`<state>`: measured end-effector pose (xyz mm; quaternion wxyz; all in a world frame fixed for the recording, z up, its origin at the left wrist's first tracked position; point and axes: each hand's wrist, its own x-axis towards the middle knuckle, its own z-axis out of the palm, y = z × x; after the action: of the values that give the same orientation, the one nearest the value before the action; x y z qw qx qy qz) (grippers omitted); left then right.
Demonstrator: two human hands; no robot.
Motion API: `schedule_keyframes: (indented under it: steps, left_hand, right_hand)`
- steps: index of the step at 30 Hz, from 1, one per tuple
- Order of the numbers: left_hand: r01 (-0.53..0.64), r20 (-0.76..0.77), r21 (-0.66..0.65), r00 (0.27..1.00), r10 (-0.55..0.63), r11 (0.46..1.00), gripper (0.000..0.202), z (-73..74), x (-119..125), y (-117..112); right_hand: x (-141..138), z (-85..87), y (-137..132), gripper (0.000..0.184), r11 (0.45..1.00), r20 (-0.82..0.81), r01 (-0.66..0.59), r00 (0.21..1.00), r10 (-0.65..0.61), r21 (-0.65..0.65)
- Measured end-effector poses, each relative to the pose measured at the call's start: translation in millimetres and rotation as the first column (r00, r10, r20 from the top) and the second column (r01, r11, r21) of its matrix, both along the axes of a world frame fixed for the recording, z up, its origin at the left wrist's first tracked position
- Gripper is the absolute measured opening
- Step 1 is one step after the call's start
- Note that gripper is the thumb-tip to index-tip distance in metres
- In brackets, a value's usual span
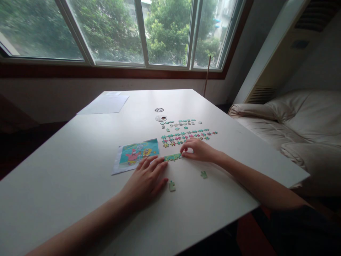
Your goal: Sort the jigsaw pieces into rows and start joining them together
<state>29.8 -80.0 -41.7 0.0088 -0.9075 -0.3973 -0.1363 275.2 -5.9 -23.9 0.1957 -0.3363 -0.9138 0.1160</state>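
Observation:
A short joined strip of green jigsaw pieces (172, 157) lies on the white table. At its right end my right hand (198, 150) pinches a jigsaw piece (181, 155), mostly covered by thumb and forefinger. My left hand (151, 175) rests flat with its fingers stretched out, the fingertips touching the strip's left end. Near that thumb lies a loose green jigsaw piece (172, 186); another green piece (204, 174) sits further right. Partly beneath my left fingers is a cartoon picture sheet (138, 151). Beyond my hands, several loose jigsaw pieces (183, 133) are laid out in rows.
The white table (80, 160) stretches toward the window (117, 32). White paper (103, 104) lies at its far left. Two round table fittings (161, 118) are behind the rows. To the right stands a cream sofa (266, 124), and a thin stick (207, 76) leans near the window.

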Motion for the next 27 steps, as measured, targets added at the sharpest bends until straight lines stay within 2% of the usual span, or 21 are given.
schedule_keyframes:
  steps: [21,27]
  left_hand:
    - [-0.003,0.009,-0.009,1.000,0.003,1.000,0.038,3.0,0.9,-2.3]
    - [-0.009,0.016,0.008,1.000,0.009,1.000,0.038,5.7,1.5,-2.4]
  right_hand:
    - [-0.8,1.0,0.6,0.013,0.999,0.011,-0.008,1.000,0.009,-0.050]
    - [0.1,4.9,21.8,0.018,0.998,-0.005,0.023,1.000,-0.023,-0.054]
